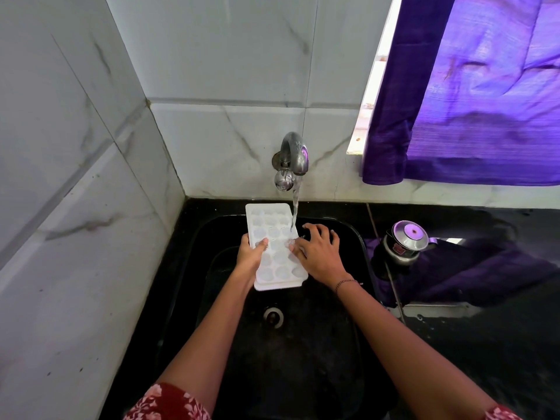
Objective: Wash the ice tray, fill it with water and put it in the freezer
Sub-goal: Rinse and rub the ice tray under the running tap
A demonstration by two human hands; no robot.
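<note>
Over the black sink (357,256), the left hand (251,253) is gripping the tray (274,234) by its left edge, thumb on top and fingers curled beneath. The right hand (318,253) is lying half open, fingers spread, touching the tray's right edge. The tray is facing up, its long axis running away from the person toward the wall, far end under the tap (292,157). Water (295,204) is falling onto its right side.

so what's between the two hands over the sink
In the head view, the white ice tray lies between the left hand and right hand, with tap water falling onto it.
</note>
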